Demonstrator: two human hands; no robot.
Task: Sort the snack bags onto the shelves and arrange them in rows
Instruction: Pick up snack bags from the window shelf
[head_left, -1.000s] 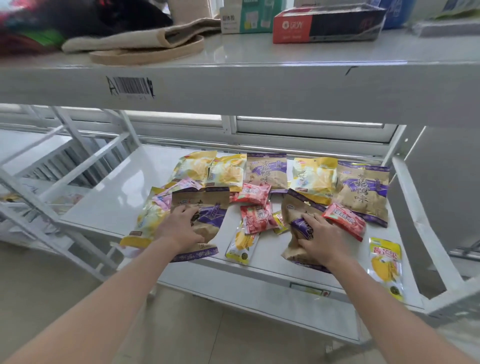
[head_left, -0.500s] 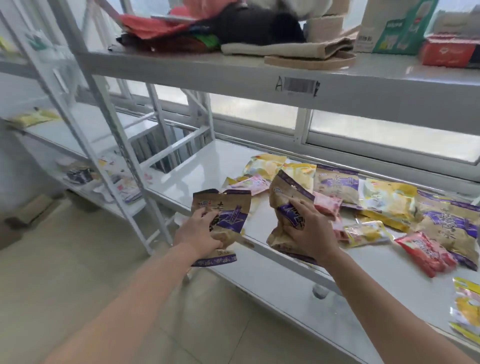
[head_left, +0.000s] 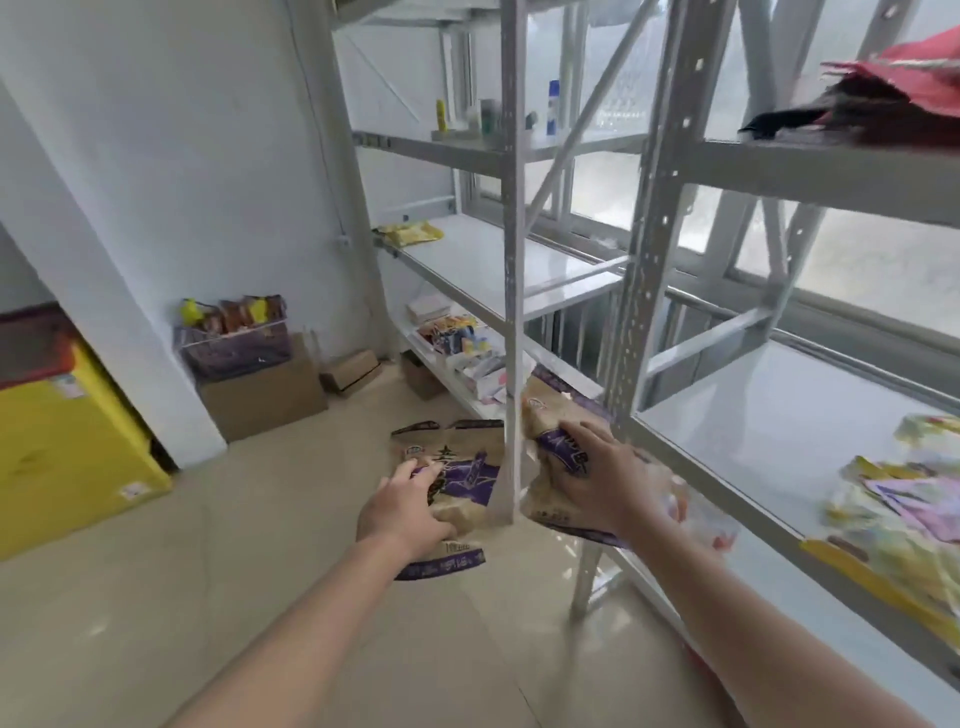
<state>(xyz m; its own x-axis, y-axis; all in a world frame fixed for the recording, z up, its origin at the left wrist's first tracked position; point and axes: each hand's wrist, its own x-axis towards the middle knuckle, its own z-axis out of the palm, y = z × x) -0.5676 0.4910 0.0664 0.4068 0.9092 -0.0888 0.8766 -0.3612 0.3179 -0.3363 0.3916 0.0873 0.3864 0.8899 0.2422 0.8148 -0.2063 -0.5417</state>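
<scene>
While the left hand (head_left: 402, 506) curls its fingers over the front of a brown-and-purple snack bag (head_left: 467, 452), the right hand (head_left: 602, 483) grips a second brown-and-purple bag (head_left: 545, 421) the same way, with its fingers wrapped across the purple label. Neither thumb can be seen. Both bags hang in the air over the tiled floor (head_left: 260, 545), just in front of the shelving, and a grey upright post (head_left: 511, 312) stands between them in the view. To the right of the post, the white middle shelf (head_left: 753, 441) carries a blurred heap of yellow and pink bags (head_left: 904, 509) near its right end. In the bay beyond the post, a lone yellow bag (head_left: 410, 232) lies at the far end of the shelf. By the wall, a wire basket (head_left: 234, 343) full of snacks sits on a cardboard box (head_left: 265, 405), and a yellow bin (head_left: 67, 447) stands at the left edge
</scene>
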